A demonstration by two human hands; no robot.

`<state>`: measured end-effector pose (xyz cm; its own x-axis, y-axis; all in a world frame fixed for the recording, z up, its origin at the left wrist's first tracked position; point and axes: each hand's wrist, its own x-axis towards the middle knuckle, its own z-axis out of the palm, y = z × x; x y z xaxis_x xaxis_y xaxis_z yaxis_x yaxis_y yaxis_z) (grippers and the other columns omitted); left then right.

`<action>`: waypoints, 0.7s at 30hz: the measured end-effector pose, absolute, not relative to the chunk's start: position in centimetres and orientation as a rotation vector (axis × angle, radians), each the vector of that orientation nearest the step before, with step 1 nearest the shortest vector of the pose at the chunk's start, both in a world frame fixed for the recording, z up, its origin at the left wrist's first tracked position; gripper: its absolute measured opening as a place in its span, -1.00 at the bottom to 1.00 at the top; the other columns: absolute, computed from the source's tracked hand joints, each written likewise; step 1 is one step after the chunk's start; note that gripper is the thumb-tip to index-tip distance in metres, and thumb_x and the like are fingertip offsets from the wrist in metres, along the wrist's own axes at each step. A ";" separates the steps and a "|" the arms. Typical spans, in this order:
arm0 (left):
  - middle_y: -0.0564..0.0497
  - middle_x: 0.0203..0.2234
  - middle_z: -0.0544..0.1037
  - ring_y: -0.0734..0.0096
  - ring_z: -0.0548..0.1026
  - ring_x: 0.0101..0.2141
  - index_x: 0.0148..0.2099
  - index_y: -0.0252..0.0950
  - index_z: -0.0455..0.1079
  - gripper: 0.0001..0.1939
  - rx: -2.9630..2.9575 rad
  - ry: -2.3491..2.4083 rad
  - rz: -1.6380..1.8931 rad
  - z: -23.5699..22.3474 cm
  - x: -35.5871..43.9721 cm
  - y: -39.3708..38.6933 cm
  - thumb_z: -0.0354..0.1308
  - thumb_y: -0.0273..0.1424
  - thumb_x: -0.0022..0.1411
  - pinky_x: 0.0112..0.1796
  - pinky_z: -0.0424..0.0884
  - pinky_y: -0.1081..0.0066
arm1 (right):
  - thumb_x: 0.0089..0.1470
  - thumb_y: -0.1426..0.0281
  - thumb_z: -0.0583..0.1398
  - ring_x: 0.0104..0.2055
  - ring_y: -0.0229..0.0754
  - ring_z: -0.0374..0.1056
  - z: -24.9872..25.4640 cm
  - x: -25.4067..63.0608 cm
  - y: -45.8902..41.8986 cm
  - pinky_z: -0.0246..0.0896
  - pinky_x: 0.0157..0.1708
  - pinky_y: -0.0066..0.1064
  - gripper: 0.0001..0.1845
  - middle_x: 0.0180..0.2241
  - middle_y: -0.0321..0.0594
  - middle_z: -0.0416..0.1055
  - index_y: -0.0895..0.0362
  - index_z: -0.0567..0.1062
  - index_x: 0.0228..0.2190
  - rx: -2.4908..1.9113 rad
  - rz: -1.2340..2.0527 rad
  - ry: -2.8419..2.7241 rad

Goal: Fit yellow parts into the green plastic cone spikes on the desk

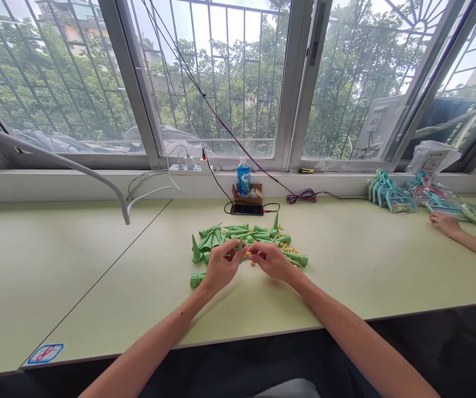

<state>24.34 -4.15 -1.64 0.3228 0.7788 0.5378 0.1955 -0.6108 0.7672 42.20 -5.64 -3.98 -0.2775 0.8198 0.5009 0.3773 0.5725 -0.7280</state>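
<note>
My left hand (223,265) is closed around a green plastic cone (240,245), its tip poking up between thumb and fingers. Close against it, my right hand (271,261) pinches at a small yellow piece (248,253), mostly covered by the fingertips. Behind both hands lies a heap of green cones (238,232), some standing on their bases and others on their sides. Small yellow pieces (285,249) are scattered among them. Left of my left wrist, one green part (196,279) lies apart from the heap.
Behind the heap are a phone (246,210) on a cable and a blue-labelled bottle (243,178) by a small cardboard box (256,193). A white tube (72,157) reaches in from the left. Another person's hand (445,223) rests near bagged teal items (440,203).
</note>
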 end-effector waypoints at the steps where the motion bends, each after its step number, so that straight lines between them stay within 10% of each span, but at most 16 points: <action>1: 0.07 -0.52 0.38 0.59 0.15 -0.59 -0.37 -0.31 0.40 -0.74 2.018 0.853 1.286 -1.7 24.3 -4.1 0.14 -0.23 0.26 -0.60 0.13 0.54 | 0.21 0.28 0.15 -0.53 -0.32 0.22 -4.0 42.2 -5.6 0.15 -0.51 -0.50 -0.82 -0.49 -0.30 0.39 0.13 0.45 -0.36 -0.971 0.601 -1.878; 21: 0.08 -0.54 0.35 0.56 0.25 -0.56 -0.35 -0.32 0.41 -0.73 1.893 0.814 1.247 -1.9 24.2 -3.8 0.17 -0.20 0.24 -0.56 0.20 0.54 | 0.17 0.35 0.16 -0.59 -0.35 0.07 -3.9 41.8 -5.8 0.00 -0.58 -0.50 -0.83 -0.58 -0.36 0.31 0.13 0.37 -0.45 -0.987 0.531 -1.902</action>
<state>24.16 -3.77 -1.93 0.3334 0.8094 0.4835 0.1166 -0.5443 0.8307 41.81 -5.84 -3.93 -0.2760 0.8075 0.5213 0.4208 0.5891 -0.6898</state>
